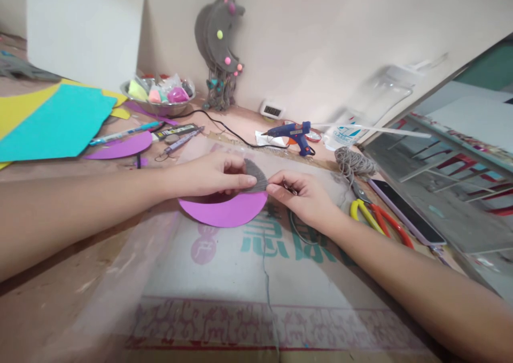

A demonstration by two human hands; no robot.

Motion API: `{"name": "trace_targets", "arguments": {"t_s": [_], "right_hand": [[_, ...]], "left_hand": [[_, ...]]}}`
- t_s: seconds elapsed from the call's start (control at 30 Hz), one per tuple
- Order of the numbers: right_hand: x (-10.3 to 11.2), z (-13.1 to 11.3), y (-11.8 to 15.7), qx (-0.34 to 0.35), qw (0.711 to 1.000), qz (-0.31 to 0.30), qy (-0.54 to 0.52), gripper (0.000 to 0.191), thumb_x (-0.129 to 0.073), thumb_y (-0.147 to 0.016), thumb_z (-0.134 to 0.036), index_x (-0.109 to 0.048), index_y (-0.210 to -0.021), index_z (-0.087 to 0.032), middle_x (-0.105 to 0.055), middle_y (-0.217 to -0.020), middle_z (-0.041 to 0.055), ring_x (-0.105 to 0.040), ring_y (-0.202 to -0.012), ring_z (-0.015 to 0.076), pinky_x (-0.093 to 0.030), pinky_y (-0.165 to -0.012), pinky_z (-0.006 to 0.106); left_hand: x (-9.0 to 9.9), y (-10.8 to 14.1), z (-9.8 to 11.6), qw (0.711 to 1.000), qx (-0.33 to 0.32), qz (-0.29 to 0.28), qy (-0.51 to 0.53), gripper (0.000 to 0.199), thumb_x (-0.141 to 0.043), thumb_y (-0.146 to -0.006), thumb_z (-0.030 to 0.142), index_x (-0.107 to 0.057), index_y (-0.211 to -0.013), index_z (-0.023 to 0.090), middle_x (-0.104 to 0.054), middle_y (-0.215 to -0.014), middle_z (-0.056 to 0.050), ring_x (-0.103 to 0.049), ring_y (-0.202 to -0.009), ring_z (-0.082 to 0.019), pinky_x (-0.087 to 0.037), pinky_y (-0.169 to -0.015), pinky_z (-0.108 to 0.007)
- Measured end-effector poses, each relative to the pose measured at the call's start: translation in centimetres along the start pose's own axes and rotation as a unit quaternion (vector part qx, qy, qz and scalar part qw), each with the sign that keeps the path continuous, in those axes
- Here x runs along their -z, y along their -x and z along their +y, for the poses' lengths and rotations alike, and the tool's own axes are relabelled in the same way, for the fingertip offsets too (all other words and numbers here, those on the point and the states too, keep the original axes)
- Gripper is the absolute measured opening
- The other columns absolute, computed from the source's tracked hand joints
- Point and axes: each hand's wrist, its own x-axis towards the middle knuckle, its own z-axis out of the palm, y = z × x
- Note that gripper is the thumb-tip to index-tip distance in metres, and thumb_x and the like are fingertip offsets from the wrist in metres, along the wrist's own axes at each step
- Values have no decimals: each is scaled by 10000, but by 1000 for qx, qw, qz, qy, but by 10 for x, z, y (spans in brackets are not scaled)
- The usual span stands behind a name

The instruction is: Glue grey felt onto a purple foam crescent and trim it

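Note:
Over the printed plastic sheet, a purple crescent cutout is held with one end wound in grey yarn. My left hand is closed on that wound end, thumb on top and fingers behind. Just to its right, my right hand pinches at the edge of the wrapped part; a strand of grey yarn seems to run from these fingertips, though the grip point is tiny. A loop of yarn hangs below the right palm. The grey yarn skein lies farther right.
Red-and-yellow-handled scissors and a phone lie at right. Behind stand a blue glue gun, a small clock and a bowl of colourful packets. Turquoise sheets lie left. A decorated grey moon hangs on the wall.

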Motion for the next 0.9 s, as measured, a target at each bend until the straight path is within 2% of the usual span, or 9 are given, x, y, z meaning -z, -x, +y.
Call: {"name": "trace_targets", "arguments": {"t_s": [0.17, 0.27, 0.37, 0.57, 0.73, 0.9], "right_hand": [[1, -1, 2, 12, 999, -4, -32, 249, -539, -868, -414, -588, -774, -189, -505, -620, -23, -448, -556, 104, -379, -536, 246], [4, -1, 3, 17, 999, 29, -33, 284, -490, -894, -441, -615, -866, -187, -460, -587, -33, -413, -524, 103, -354, -507, 245], [4, -2, 2, 14, 999, 51, -5, 267, -516, -874, -433, -630, -866, -191, -502, -617, -21, -449, -547, 111, -362, -515, 249], [-1, -4, 1, 12, 1000, 20, 1, 178, -573, -837, -353, -619, -775, -192, -592, -683, -1, -509, -610, 119, -416, -579, 259], [-1, -2, 1, -12, 1000, 12, -15, 220, -569, -838, -397, -600, -763, -192, -522, -593, -24, -454, -534, 104, -382, -500, 243], [-1, 0, 2, -28, 999, 14, -43, 258, -584, -826, -444, -595, -769, -193, -498, -570, -33, -432, -505, 98, -368, -477, 238]], "left_hand": [[0, -1, -2, 1000, 2, 9, -6, 347, -498, -886, 435, -553, -692, 153, -568, -596, 12, -498, -513, -77, -380, -487, -190], [-1, -2, -3, 1000, 6, 8, 10, 305, -493, -889, 396, -543, -712, 153, -565, -598, 16, -489, -500, -70, -371, -475, -184], [-2, -2, -3, 1000, 11, 6, 13, 290, -493, -888, 376, -525, -707, 152, -550, -582, 20, -479, -487, -64, -357, -461, -176], [-2, -3, -7, 999, 8, 10, 33, 296, -488, -890, 388, -526, -719, 149, -560, -599, 15, -495, -511, -69, -362, -469, -177], [-2, -2, -3, 1000, 3, 11, 25, 362, -464, -891, 439, -550, -697, 146, -568, -606, 4, -502, -520, -79, -390, -493, -196], [-2, 2, 0, 999, 23, -9, -23, 300, -569, -815, 446, -587, -754, 153, -595, -640, 7, -545, -545, -99, -386, -494, -207]]}}
